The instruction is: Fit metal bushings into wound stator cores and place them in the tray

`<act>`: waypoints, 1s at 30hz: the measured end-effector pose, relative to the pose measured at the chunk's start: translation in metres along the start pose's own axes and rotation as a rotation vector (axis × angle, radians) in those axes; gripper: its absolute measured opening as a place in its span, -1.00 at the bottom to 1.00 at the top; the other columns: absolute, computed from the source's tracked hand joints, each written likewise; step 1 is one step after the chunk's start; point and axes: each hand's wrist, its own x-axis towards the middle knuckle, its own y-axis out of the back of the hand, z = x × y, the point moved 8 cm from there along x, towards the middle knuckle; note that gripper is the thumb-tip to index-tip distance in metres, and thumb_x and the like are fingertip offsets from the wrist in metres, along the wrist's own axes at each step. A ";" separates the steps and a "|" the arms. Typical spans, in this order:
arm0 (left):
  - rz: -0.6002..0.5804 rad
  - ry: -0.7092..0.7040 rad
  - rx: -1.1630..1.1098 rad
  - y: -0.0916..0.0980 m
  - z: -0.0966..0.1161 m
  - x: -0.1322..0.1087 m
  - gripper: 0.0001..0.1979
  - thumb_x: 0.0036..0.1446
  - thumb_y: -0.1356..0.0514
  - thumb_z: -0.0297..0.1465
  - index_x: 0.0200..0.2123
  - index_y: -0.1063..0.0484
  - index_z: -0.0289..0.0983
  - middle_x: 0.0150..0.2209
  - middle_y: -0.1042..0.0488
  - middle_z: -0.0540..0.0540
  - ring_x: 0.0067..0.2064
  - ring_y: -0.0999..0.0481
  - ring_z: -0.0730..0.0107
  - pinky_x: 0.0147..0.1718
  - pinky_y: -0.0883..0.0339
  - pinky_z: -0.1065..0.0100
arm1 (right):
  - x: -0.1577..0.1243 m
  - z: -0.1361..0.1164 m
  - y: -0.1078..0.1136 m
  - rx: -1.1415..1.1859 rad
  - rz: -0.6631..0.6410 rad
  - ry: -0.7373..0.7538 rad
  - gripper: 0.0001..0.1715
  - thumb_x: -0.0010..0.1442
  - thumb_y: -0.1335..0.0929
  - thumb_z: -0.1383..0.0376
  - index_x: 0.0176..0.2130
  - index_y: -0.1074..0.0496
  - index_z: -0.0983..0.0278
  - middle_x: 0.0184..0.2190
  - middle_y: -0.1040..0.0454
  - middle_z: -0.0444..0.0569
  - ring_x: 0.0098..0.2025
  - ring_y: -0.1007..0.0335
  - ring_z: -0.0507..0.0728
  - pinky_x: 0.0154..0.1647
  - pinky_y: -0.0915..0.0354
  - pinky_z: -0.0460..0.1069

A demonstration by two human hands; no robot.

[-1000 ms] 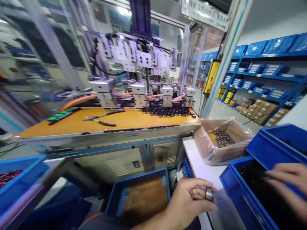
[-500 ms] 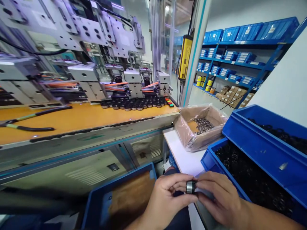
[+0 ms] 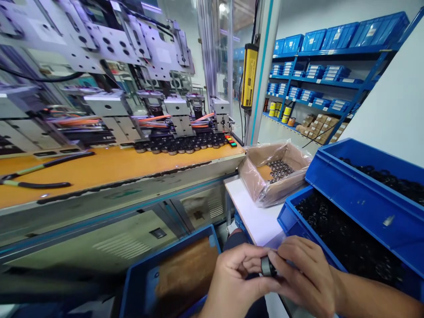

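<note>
Between my two hands is a small metal ring [image 3: 266, 266] with a black part against its right side. My left hand [image 3: 236, 276] pinches the ring from the left, thumb below and fingers above. My right hand [image 3: 306, 271] closes on the black part [image 3: 273, 268], its fingertips covering most of it. The hands meet at this piece, above the corner of a white table [image 3: 243, 207]. Close to my right hand is a blue bin [image 3: 298, 232] full of black plastic parts [image 3: 347, 243].
A second blue bin [image 3: 357, 185] of black parts sits behind the first. A plastic-lined carton [image 3: 258, 187] holds metal rings [image 3: 280, 170]. On the machine's orange bench [image 3: 132, 170] are rows of ring pieces [image 3: 180, 145] and pliers [image 3: 43, 183]. A blue crate [image 3: 132, 274] stands below.
My right hand's fingers have closed in over the black part and nearer my left hand. The ring has turned slightly. The whole view has shifted a little.
</note>
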 end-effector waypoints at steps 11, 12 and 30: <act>-0.125 -0.704 0.722 -0.015 0.075 -0.018 -0.62 -0.17 -0.46 -0.59 -0.21 -0.63 -0.22 -0.36 -0.64 -0.09 -0.35 -0.62 0.42 -0.31 -0.49 0.56 | 0.010 -0.001 0.014 0.070 0.119 -0.137 -0.81 0.28 -0.26 0.51 -0.13 -0.43 0.46 -0.31 -0.52 0.09 -0.20 -0.47 0.09 -0.22 -0.51 -0.05; -0.108 -0.692 0.693 -0.013 0.073 -0.018 -0.62 -0.17 -0.46 -0.58 -0.20 -0.63 -0.19 -0.35 -0.64 -0.08 -0.34 -0.62 0.41 -0.31 -0.49 0.56 | 0.011 0.000 0.014 0.085 0.108 -0.147 -0.82 0.29 -0.26 0.50 -0.13 -0.42 0.47 -0.30 -0.51 0.09 -0.18 -0.45 0.08 -0.20 -0.50 -0.05; -0.055 -0.163 0.124 0.024 -0.006 0.010 -0.68 0.11 -0.30 -0.21 -0.09 -0.59 -0.21 -0.17 -0.61 -0.21 -0.12 -0.59 0.17 -0.10 -0.48 0.27 | 0.002 0.022 0.011 0.241 0.217 -0.294 -0.86 0.27 -0.30 0.45 -0.13 -0.38 0.40 -0.31 -0.45 0.04 -0.24 -0.33 0.07 -0.21 -0.37 -0.02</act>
